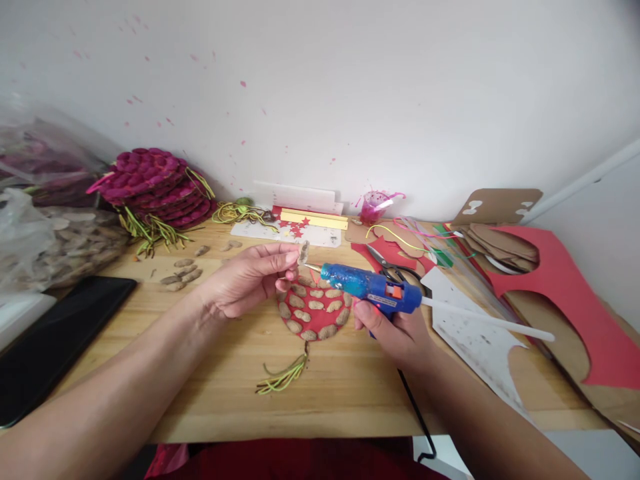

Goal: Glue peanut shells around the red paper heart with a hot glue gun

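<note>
The left hand (250, 277) pinches a peanut (303, 253) between thumb and fingertips, raised above the middle of the desk (220, 407), while the right hand (400, 333) is wrapped around the handle of a blue glue gun (370, 288); whether its trigger is squeezed cannot be told. The nozzle points at the lower end of the peanut, touching or just beside it, too fine to say which. Below both hands lies the red disc (319, 321), midway along the desk, nearer its front edge than its corners, with peanuts ringed around its rim and set in rows inside; its top part is partly hidden by the fingers and gun. Its tassel (283, 379) trails toward the front edge. The step in hand looks to be putting glue on this one peanut. The next move would call for drawing the nozzle clear, then lowering the glued side onto bare red without brushing the neighbours, promptly enough that the glue does not set. Loose peanuts (183, 275) lie to the left, beyond the phone (70, 340) at the desk's front left corner; scissors (395, 268) rest behind the gun, toward the back edge.
</note>
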A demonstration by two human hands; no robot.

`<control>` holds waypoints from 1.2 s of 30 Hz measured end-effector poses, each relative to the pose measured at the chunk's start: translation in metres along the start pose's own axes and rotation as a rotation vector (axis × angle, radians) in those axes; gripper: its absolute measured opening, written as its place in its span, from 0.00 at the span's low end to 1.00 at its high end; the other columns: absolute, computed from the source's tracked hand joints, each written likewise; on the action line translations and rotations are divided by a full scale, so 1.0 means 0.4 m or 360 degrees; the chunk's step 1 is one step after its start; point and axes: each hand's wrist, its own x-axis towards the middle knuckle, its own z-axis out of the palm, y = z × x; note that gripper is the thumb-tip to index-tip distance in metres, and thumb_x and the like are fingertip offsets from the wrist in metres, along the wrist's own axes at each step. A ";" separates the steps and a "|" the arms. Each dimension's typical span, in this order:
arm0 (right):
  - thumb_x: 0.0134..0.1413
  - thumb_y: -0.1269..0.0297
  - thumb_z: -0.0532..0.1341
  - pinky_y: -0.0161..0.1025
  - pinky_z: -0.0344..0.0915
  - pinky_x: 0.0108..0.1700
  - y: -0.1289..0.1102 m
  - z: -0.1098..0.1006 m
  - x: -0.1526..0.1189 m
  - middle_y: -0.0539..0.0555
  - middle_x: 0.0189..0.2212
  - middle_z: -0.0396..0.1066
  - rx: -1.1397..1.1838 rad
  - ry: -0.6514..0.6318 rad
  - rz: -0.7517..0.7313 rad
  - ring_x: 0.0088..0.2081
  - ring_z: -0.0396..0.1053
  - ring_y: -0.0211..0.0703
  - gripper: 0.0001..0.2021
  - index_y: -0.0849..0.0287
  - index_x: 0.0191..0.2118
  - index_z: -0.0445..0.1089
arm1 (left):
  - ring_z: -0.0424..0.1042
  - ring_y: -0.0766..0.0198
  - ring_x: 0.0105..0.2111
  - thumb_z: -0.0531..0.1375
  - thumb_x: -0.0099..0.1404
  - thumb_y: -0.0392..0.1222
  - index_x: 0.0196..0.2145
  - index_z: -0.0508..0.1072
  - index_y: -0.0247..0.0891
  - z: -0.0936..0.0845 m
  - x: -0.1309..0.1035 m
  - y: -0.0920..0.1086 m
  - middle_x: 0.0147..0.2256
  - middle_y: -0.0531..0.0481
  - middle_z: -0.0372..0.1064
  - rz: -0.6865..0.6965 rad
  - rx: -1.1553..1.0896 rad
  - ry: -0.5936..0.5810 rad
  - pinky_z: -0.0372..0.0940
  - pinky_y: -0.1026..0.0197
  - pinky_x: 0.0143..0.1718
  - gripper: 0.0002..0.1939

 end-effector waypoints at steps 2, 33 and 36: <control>0.68 0.60 0.60 0.38 0.64 0.28 -0.003 -0.002 -0.001 0.50 0.24 0.70 -0.0009 0.0003 0.0011 0.25 0.67 0.39 0.13 0.56 0.30 0.70 | 0.66 0.71 0.25 0.79 0.51 0.40 0.29 0.80 0.32 0.005 -0.005 0.003 0.25 0.49 0.70 -0.0009 0.0003 0.0004 0.63 0.73 0.23 0.14; 0.54 0.31 0.65 0.34 0.68 0.21 0.073 0.016 0.037 0.52 0.22 0.71 0.0497 0.0286 0.0828 0.23 0.71 0.39 0.30 0.58 0.31 0.71 | 0.72 0.65 0.28 0.71 0.59 0.35 0.32 0.85 0.42 0.066 -0.062 -0.037 0.31 0.48 0.78 0.0628 0.1681 0.0010 0.62 0.67 0.29 0.03; 0.55 0.32 0.65 0.34 0.67 0.21 0.074 0.025 0.033 0.52 0.22 0.71 0.0450 0.0282 0.0786 0.24 0.72 0.39 0.28 0.57 0.30 0.70 | 0.68 0.64 0.29 0.70 0.58 0.32 0.31 0.86 0.44 0.083 -0.071 -0.051 0.30 0.49 0.76 0.0754 0.1892 -0.0023 0.58 0.66 0.31 0.07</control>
